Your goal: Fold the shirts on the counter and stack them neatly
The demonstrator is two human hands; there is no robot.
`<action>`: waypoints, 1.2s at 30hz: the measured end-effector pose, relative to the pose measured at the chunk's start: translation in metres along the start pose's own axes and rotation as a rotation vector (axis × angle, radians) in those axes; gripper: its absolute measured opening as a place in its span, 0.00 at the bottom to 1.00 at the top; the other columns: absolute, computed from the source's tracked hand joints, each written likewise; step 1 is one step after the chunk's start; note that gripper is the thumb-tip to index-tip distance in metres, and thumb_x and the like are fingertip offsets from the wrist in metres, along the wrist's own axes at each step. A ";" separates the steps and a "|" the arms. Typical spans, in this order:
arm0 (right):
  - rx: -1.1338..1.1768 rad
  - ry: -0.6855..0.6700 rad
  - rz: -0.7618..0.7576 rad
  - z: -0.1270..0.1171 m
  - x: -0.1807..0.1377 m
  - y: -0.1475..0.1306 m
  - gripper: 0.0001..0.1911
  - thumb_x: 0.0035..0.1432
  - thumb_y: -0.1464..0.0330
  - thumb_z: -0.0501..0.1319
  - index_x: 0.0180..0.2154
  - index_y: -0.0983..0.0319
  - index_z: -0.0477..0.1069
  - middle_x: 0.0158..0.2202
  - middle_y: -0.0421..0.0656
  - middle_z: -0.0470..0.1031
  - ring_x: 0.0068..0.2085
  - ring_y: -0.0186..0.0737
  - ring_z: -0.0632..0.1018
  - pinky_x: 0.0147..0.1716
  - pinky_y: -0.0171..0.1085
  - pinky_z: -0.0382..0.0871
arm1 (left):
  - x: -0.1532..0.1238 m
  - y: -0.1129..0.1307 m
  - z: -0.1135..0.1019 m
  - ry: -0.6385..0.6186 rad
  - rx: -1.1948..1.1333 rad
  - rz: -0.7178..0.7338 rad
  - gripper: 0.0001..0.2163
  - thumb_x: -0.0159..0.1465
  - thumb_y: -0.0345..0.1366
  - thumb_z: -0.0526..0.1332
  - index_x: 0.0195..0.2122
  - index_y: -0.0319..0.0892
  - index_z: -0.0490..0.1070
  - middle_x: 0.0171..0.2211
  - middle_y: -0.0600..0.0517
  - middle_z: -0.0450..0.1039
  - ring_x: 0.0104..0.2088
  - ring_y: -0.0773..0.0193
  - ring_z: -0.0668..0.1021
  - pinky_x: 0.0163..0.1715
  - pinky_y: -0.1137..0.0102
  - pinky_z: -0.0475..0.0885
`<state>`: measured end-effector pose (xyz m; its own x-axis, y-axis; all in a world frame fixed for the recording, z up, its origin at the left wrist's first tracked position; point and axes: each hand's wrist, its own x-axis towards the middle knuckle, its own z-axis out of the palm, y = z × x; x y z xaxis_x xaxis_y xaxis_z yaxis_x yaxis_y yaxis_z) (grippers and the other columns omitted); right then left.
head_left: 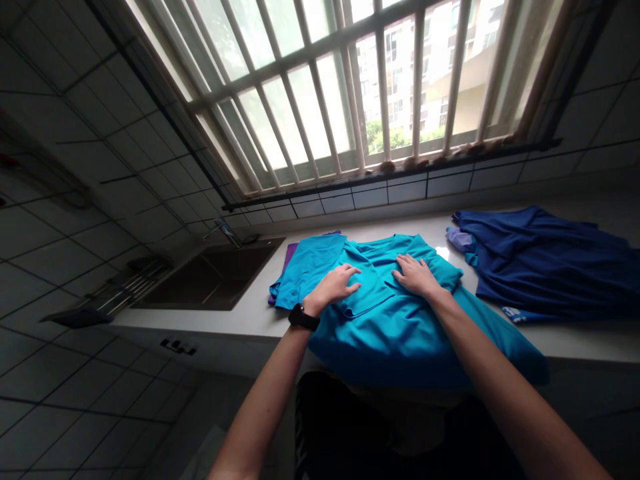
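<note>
A bright turquoise shirt (400,333) lies spread on the white countertop (240,317), its lower part hanging over the front edge. My left hand (334,285), with a black watch on the wrist, rests flat on the shirt's left side, fingers spread. Near the collar, my right hand (415,275) presses flat on the cloth, fingers stretched out. Neither hand grips anything. A purple cloth (289,257) peeks out from under the shirt's left sleeve.
A dark blue garment (545,263) lies crumpled on the counter to the right. A dark sink (210,280) with a faucet (226,230) sits to the left, with a rack (120,293) beside it. Behind the counter is a barred window (350,100).
</note>
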<state>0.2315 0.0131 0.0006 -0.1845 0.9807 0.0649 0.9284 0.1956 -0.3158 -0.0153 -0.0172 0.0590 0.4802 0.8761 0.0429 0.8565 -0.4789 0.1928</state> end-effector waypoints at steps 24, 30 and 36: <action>0.169 0.134 -0.211 -0.010 -0.003 -0.003 0.11 0.67 0.63 0.58 0.34 0.61 0.74 0.39 0.47 0.81 0.39 0.43 0.78 0.41 0.37 0.68 | 0.009 0.021 0.051 0.220 -0.038 0.059 0.13 0.67 0.47 0.63 0.42 0.43 0.75 0.52 0.43 0.76 0.54 0.52 0.77 0.61 0.58 0.67; 0.387 0.167 -0.167 -0.013 -0.003 -0.008 0.15 0.66 0.59 0.56 0.33 0.61 0.73 0.33 0.44 0.80 0.35 0.41 0.77 0.38 0.37 0.69 | 0.007 0.023 0.047 0.084 -0.017 0.184 0.12 0.70 0.43 0.58 0.34 0.43 0.74 0.40 0.47 0.77 0.41 0.56 0.77 0.50 0.59 0.68; 0.459 0.036 -0.306 -0.008 -0.005 -0.009 0.17 0.62 0.55 0.58 0.27 0.59 0.69 0.26 0.40 0.75 0.30 0.39 0.73 0.31 0.36 0.64 | 0.008 0.022 0.048 0.083 -0.016 0.189 0.12 0.72 0.38 0.53 0.36 0.42 0.74 0.39 0.46 0.77 0.41 0.57 0.77 0.48 0.61 0.67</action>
<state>0.2264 0.0066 0.0110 -0.4052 0.8799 0.2481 0.5967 0.4602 -0.6574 0.0166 -0.0234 0.0161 0.6143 0.7727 0.1602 0.7491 -0.6348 0.1892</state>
